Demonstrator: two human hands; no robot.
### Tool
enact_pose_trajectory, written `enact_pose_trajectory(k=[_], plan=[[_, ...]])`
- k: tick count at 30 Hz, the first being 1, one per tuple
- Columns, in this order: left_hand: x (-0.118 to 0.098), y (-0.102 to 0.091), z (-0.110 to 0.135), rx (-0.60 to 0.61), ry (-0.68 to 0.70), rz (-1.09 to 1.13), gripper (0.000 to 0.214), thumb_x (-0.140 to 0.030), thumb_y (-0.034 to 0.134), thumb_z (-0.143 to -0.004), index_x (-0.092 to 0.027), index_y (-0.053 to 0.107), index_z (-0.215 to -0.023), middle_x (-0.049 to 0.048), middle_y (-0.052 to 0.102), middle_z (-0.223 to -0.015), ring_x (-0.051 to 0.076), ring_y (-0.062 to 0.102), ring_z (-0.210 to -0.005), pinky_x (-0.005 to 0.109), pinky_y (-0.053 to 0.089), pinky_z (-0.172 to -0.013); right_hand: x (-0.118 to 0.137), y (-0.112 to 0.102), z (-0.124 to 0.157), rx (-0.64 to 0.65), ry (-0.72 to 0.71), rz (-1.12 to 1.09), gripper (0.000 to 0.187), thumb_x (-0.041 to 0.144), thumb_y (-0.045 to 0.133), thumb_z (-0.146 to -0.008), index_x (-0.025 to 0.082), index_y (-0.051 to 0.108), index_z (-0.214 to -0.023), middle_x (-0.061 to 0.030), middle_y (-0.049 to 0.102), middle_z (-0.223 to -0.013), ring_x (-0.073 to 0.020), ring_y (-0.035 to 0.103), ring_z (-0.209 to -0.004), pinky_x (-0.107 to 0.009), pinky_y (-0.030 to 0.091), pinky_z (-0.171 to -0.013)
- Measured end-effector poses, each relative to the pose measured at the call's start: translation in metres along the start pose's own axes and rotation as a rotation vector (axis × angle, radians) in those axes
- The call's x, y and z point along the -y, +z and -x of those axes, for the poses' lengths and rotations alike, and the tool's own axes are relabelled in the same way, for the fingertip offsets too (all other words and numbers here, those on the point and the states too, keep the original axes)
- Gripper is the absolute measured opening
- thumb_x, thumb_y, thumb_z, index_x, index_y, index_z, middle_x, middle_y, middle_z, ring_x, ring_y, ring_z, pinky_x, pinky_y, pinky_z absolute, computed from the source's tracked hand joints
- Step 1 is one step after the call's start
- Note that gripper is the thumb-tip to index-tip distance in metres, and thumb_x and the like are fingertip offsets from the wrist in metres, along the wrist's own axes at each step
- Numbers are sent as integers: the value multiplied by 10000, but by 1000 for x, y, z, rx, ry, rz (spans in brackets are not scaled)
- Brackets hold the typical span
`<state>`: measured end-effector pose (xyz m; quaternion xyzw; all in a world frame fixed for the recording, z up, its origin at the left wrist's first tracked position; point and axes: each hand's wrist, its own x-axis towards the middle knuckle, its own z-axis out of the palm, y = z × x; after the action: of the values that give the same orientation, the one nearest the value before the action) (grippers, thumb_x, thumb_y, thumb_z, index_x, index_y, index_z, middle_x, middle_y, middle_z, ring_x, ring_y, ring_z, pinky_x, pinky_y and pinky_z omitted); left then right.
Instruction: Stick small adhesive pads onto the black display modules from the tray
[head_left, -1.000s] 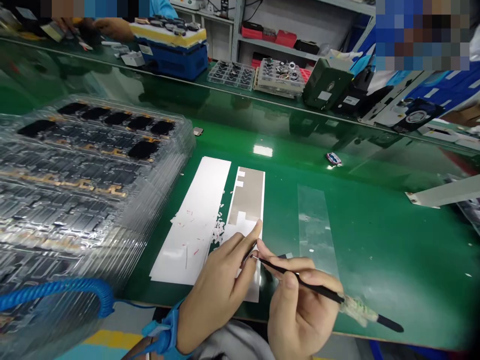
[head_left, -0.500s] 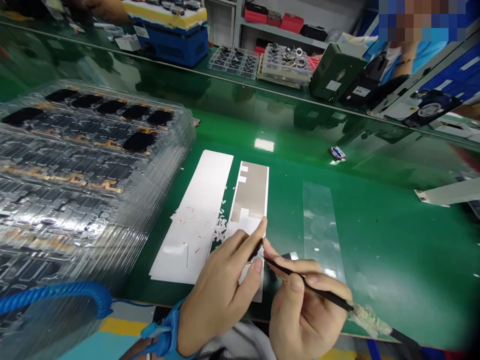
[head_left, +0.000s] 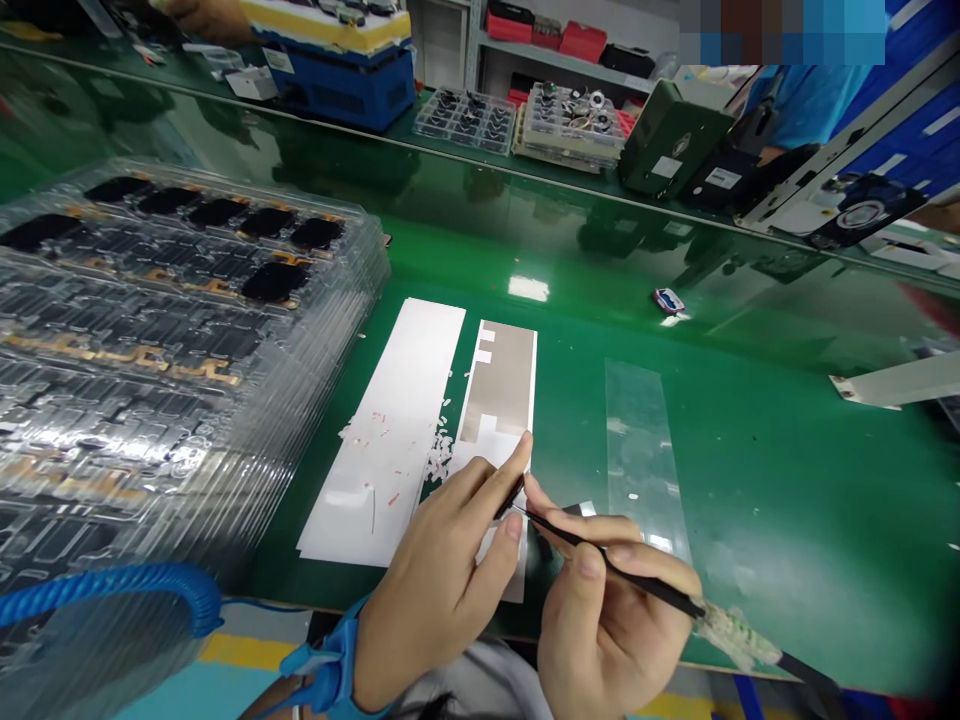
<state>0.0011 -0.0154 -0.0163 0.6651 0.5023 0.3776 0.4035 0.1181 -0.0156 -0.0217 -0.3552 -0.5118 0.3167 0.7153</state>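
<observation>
My left hand [head_left: 442, 570], with a blue strap at the wrist, is closed around a small dark part [head_left: 510, 497], mostly hidden between the fingers. My right hand [head_left: 611, 610] grips a black pen-like tool [head_left: 645, 580] with a fine tip, its rear wrapped in pale tape. The tip meets the dark part or lies just beside it; I cannot tell which. Beneath my left hand is a white sheet bearing grey-brown film [head_left: 506, 375]. To its left lie long white sheets [head_left: 397, 400] with reddish scraps on them. Small white scraps [head_left: 439, 460] are gathered between the sheets.
Stacked clear trays [head_left: 300, 310] with black screens fill the left side. A clear plastic strip [head_left: 641, 440] lies right of my hands. A blue coiled cord [head_left: 172, 590] crosses the lower left. Behind stand a blue machine [head_left: 345, 85], parts trays [head_left: 465, 120] and a co-worker's blue sleeve [head_left: 817, 100].
My hands and the tool stay almost in place. At the back right, the co-worker has shifted left.
</observation>
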Motion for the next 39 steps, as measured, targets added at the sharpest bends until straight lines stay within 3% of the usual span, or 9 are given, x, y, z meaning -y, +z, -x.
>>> enact_pose_trajectory(k=[21, 26, 39], plan=[[1, 1, 1, 0, -11, -11, 536, -222, 311, -1026, -339, 206, -1538, 49, 545, -1012, 211, 532, -887, 366, 453, -753, -1, -1, 0, -10, 12, 3, 263, -31, 459, -901, 191, 512, -1031, -35, 688, -893, -173, 714, -875, -399, 661, -785], [1, 1, 0, 14, -12, -13, 542, -220, 313, -1023, -331, 197, -1541, 50, 551, -1006, 212, 538, -882, 371, 456, -747, -1, 0, 2, -28, -5, 31, 273, -26, 471, -898, 202, 493, -1048, -47, 698, -946, -197, 725, -883, -407, 674, -719], [1, 0, 1, 24, -31, -2, 545, -232, 318, -1020, -301, 198, -1547, 62, 556, -1059, 215, 529, -928, 368, 450, -795, -1, -1, 2, -1, -8, 56, 260, -36, 484, -880, 189, 517, -1007, -48, 712, -893, -212, 731, -948, -432, 659, -787]])
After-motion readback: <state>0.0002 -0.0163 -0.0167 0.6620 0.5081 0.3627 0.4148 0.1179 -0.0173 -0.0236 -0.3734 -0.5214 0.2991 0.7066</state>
